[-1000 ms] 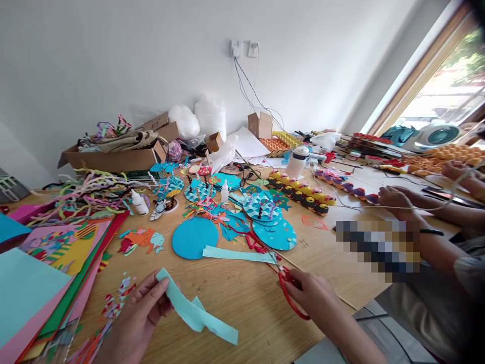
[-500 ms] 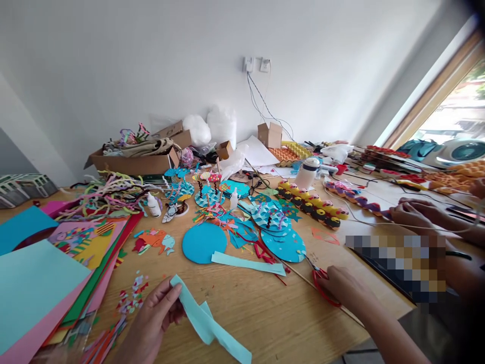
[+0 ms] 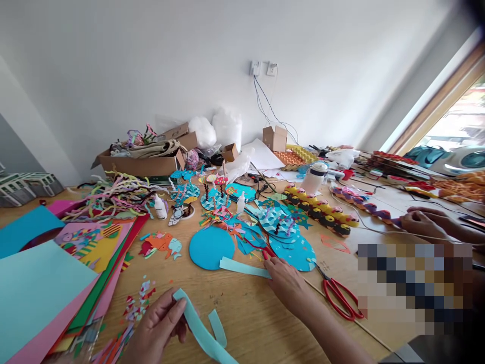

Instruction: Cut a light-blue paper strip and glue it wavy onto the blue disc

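Note:
My left hand (image 3: 157, 328) pinches a light teal paper strip (image 3: 202, 331) low at the front of the wooden table (image 3: 246, 313). My right hand (image 3: 288, 286) lies on the table with its fingertips on the end of a second light teal strip (image 3: 242, 267), just below a blue paper disc (image 3: 211, 247). Red-handled scissors (image 3: 338, 293) lie on the table to the right of that hand, with nothing holding them. Whether the right fingers grip the strip or only touch it is hard to see.
A stack of coloured paper sheets (image 3: 41, 288) fills the left. Blue discs with wave patterns (image 3: 278, 222), paper fish (image 3: 162, 244), glue bottles (image 3: 160, 207), pipe cleaners (image 3: 113, 194) and a cardboard box (image 3: 142, 161) crowd the middle. Another person's hands (image 3: 422, 222) work at the right.
My right hand has put down the red scissors and moved left onto the end of the flat teal strip. The left hand keeps its strip. The view has drifted left.

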Demonstrator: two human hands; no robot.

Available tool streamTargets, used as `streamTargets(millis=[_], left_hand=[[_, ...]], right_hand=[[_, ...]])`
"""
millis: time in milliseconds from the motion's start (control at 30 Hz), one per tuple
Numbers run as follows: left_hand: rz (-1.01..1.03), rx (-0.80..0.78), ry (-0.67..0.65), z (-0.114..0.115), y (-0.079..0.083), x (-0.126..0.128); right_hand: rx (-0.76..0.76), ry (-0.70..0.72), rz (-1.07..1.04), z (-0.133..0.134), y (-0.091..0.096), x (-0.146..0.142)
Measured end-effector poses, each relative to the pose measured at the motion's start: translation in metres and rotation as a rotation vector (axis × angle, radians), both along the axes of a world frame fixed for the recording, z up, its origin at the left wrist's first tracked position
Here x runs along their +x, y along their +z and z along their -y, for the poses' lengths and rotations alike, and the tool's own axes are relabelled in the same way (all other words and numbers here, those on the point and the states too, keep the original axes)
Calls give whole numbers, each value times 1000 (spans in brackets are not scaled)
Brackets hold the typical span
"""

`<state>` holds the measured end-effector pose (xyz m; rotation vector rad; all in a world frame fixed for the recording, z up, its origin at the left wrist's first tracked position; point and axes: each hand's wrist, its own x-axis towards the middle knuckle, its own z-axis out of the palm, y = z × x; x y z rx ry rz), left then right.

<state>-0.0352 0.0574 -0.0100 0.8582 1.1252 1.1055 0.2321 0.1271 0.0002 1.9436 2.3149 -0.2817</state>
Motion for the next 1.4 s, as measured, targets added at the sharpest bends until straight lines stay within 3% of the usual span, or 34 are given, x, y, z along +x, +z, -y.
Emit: streamTargets(millis=[333, 500, 667, 800, 900, 1067, 1200, 1333, 1400], left_hand=[[134, -46, -32, -6, 0, 9], [184, -81, -14, -9, -1, 14], [229, -130, 7, -9, 0, 24], [296, -147, 42, -9, 1, 39], [395, -144, 54, -12, 5, 50], [494, -197, 236, -14, 16, 55], [498, -218, 325, -13, 24, 56], [457, -159, 359, -13, 28, 58], [432, -133, 364, -13, 28, 58]], right_hand=[[-86, -17, 1, -19, 0, 1], [-55, 32, -72, -14, 2, 2], [-35, 32, -168, 1, 20, -6], [-87, 25, -540, 19, 33, -26], [-225, 101, -754, 33, 29, -45], [-293, 170, -791, 45, 14, -58], [-345, 142, -974, 49, 20, -54], [-583, 212, -1403, 54, 27, -53], [-720, 170, -1452, 56, 21, -56]])
